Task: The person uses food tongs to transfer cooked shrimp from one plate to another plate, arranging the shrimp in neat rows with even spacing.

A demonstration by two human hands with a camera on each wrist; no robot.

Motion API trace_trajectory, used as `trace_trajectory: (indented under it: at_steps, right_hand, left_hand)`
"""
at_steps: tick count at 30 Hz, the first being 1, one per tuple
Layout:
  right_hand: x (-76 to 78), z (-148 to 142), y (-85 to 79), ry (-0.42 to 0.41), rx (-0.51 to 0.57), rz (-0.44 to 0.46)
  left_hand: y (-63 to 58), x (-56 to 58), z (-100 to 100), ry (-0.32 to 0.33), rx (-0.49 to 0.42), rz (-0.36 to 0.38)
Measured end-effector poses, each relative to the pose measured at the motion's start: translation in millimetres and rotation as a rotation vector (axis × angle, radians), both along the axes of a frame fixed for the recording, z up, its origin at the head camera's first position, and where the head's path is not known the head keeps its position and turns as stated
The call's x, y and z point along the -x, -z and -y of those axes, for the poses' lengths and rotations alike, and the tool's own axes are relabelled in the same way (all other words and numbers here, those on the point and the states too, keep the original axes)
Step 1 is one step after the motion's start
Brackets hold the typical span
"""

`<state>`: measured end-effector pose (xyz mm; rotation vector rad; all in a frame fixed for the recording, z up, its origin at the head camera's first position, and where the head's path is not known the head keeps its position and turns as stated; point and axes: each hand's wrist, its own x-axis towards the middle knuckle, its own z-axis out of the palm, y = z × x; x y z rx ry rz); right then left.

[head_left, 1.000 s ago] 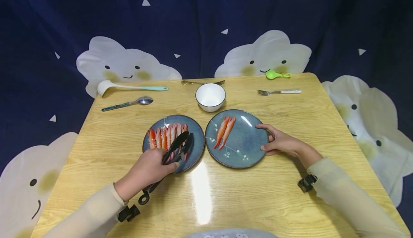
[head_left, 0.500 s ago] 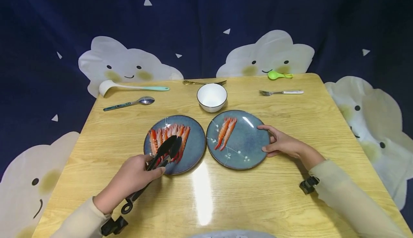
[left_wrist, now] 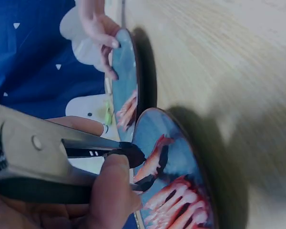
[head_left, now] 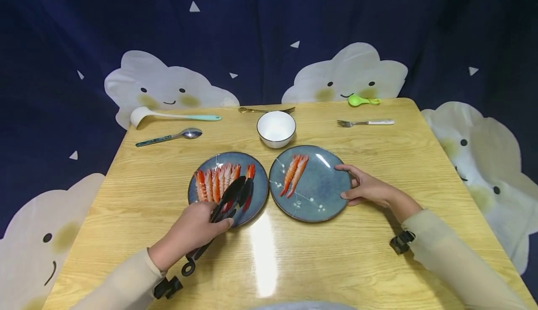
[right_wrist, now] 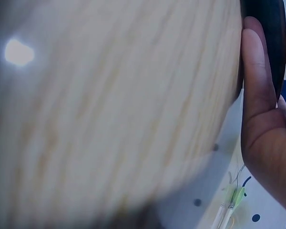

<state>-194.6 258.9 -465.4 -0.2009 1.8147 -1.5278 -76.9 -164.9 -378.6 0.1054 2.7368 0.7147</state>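
My left hand grips black tongs over the left blue plate. A row of red-and-white shrimp lies on that plate. One shrimp stands apart at the row's right, with the tong tips around its middle. In the left wrist view the tong tips are parted, close by this lone shrimp. My right hand pinches the right rim of the right blue plate, where a pair of shrimp lies side by side. Thumb and fingers straddle that rim.
Behind the plates stands a white bowl, with a gold-handled fork partly hidden behind it. A ladle and a spoon lie at the back left. At the back right are a white-handled fork and a green spoon.
The left hand drew the tongs back to the left, then brought them forward and right again. The rightmost shrimp now sits separate from the row. The right hand keeps its place on the rim.
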Motion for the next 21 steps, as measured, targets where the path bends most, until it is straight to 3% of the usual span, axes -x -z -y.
trace_trajectory:
  at_steps: [6,13,21]
  right_hand:
    - [-0.8,-0.1,0.7,-0.007,0.008,0.002]
    - [-0.1,-2.6,-0.8,0.011,-0.005,-0.001]
    - [1.3,-1.3,0.5,0.007,0.014,0.009]
  left_hand:
    - [-3.7,3.7,7.3,-0.038,-0.035,0.01]
    - [-8.0,6.5,21.2,-0.062,-0.089,0.124]
    - [-3.5,11.9,28.5,-0.101,-0.358,0.323]
